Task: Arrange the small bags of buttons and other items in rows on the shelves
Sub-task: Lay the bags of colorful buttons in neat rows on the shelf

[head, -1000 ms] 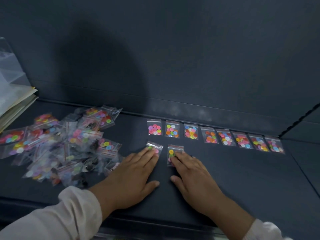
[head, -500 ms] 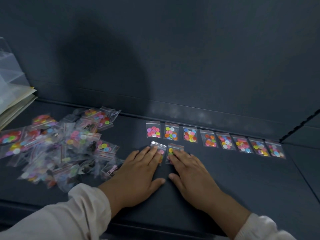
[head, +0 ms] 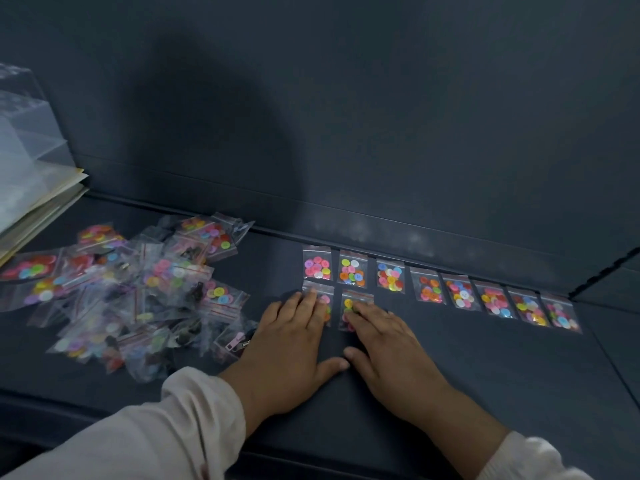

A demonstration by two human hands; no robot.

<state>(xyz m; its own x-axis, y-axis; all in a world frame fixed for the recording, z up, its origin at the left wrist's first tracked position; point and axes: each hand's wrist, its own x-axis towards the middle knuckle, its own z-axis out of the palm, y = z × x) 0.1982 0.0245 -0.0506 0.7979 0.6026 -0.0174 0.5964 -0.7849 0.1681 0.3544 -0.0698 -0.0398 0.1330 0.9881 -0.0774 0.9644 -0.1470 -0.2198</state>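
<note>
Beyond the left grip point(head: 291, 341) and right grip point(head: 388, 348), a row of clear bags point(head: 429, 289) with red seal stripes holds buttons in pink, yellow, green, orange, blue and white on a dark slate-blue shelf point(head: 485, 375). The bag under the left grip point(head: 325, 299) shows pink and orange; the bag under the right grip point(head: 349, 303), yellow, green and pink. Left of the left grip, a multicoloured heap point(head: 138, 296) includes a pink zip pull point(head: 235, 341). The sleeve point(head: 156, 427) is off-white.

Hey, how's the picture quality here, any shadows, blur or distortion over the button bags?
Head view: dim overall, a big soft shadow falls on the back wall above the loose pile of bags; head view: the back row of bags reads sharp, the pile looks smeared with glints; head view: wide-angle bending curves the shelf edge, and the right sleeve is blurred.
</note>
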